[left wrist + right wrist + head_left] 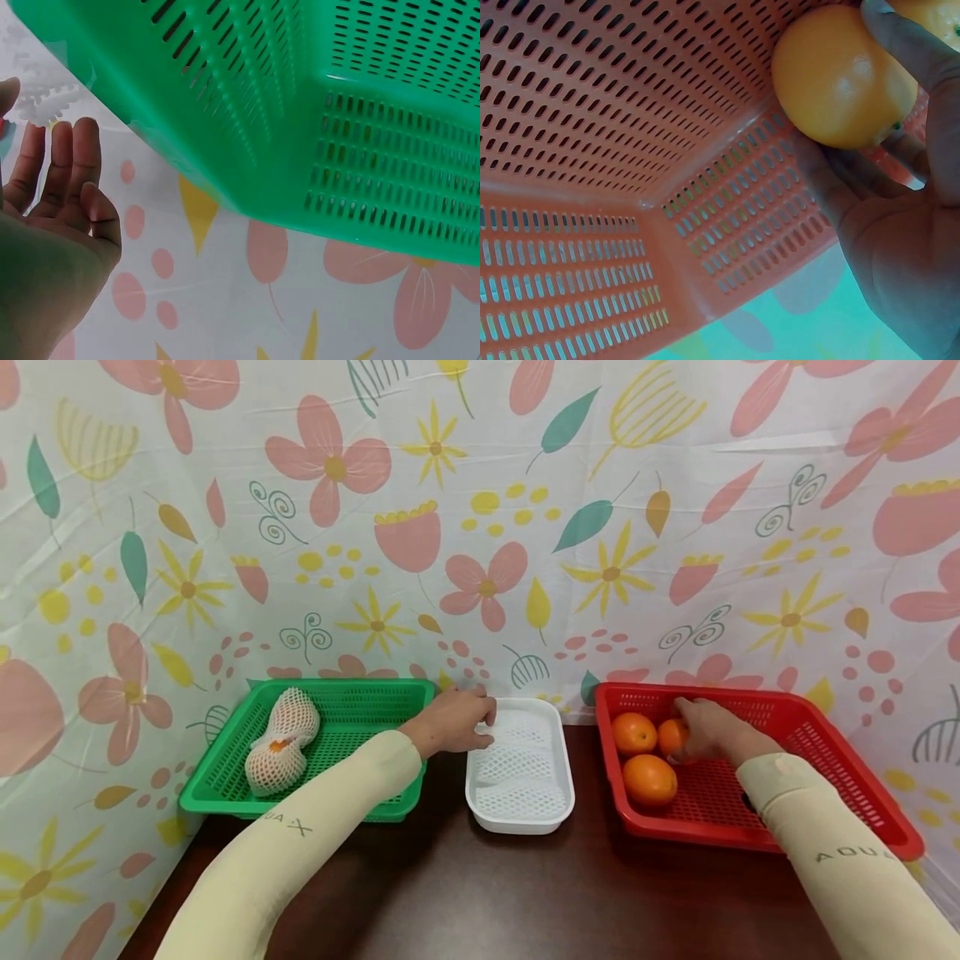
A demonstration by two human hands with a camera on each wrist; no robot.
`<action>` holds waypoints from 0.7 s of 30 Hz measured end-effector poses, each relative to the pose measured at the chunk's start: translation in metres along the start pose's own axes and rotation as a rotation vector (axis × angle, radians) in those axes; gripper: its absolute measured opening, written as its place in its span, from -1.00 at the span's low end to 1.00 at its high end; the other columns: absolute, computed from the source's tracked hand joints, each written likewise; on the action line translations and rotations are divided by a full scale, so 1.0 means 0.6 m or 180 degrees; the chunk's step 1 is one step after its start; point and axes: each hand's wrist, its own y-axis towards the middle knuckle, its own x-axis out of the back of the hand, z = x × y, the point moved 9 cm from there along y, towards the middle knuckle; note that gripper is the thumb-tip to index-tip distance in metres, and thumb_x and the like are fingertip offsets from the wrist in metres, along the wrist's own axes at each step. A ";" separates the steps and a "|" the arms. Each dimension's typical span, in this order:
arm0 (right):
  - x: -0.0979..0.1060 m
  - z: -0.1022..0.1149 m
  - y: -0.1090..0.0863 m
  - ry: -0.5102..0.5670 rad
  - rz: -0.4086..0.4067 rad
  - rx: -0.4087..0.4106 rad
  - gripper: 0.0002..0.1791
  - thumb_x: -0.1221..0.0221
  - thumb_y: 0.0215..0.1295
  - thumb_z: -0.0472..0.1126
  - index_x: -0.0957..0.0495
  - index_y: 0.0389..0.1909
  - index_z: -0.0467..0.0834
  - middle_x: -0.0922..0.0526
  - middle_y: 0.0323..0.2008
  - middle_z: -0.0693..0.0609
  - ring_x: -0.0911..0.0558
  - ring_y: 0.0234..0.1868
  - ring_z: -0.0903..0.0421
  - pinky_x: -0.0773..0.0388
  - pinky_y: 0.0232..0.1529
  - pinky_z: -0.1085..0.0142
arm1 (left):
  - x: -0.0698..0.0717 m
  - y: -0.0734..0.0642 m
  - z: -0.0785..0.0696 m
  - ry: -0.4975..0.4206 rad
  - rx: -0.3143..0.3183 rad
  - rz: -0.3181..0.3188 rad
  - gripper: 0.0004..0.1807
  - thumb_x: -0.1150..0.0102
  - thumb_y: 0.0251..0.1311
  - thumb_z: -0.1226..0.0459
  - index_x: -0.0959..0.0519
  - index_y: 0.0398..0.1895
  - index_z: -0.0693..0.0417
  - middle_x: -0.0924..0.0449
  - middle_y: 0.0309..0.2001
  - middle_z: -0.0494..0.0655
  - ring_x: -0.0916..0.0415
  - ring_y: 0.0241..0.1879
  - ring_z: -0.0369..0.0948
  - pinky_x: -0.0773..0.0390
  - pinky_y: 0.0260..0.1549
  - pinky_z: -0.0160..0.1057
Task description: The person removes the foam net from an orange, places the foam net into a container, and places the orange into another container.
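My right hand [708,729] is inside the red basket [757,837], where it grips an orange [844,79] between thumb and fingers. Two more oranges, one behind [633,733] and one in front [649,780], lie at the basket's left side. My left hand [455,720] hovers by the left rim of a white tray [520,827], fingers loosely bent and holding nothing. White foam net sleeves [517,764] lie flat in that tray. In the left wrist view, the left hand's fingers [58,161] are spread near the green basket's rim.
To the left, a green basket [375,687] holds two net-wrapped fruits [294,717], with a bit of orange showing between them. All three containers stand on a dark brown table [480,893]. A flower-patterned cloth [480,527] hangs right behind them.
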 end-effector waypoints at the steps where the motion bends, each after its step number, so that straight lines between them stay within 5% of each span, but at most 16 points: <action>1: 0.001 0.001 0.000 -0.0007 -0.0003 0.0011 -0.19 -0.64 -0.11 -0.03 -0.45 0.02 -0.38 -0.59 -0.17 -0.34 -0.57 -0.15 -0.28 -0.58 0.03 -0.24 | 0.001 -0.001 0.001 0.0001 -0.0001 -0.0009 -0.70 -0.36 0.38 -0.06 -0.62 -0.03 -0.13 -0.52 -0.12 -0.24 -0.48 -0.19 -0.25 -0.42 -0.02 -0.16; 16: 0.014 -0.003 -0.006 0.0032 0.0064 -0.0014 -0.15 -0.67 -0.14 -0.04 -0.49 0.07 -0.42 -0.60 -0.14 -0.36 -0.56 -0.14 -0.28 -0.55 0.07 -0.26 | 0.016 -0.016 0.020 -0.0009 -0.0003 -0.0153 -0.71 -0.36 0.39 -0.03 -0.66 -0.04 -0.07 -0.55 -0.07 -0.22 -0.56 -0.25 -0.31 -0.55 -0.14 -0.25; 21: 0.021 0.000 -0.015 0.0122 0.0146 -0.0102 -0.01 -0.66 -0.11 0.01 -0.44 0.23 -0.47 -0.58 0.01 -0.47 -0.54 -0.03 -0.36 -0.52 0.15 -0.34 | 0.019 -0.023 0.023 -0.0015 -0.0005 -0.0151 -0.71 -0.34 0.40 -0.04 -0.66 -0.03 -0.08 -0.55 -0.10 -0.22 -0.57 -0.20 -0.30 -0.56 -0.12 -0.24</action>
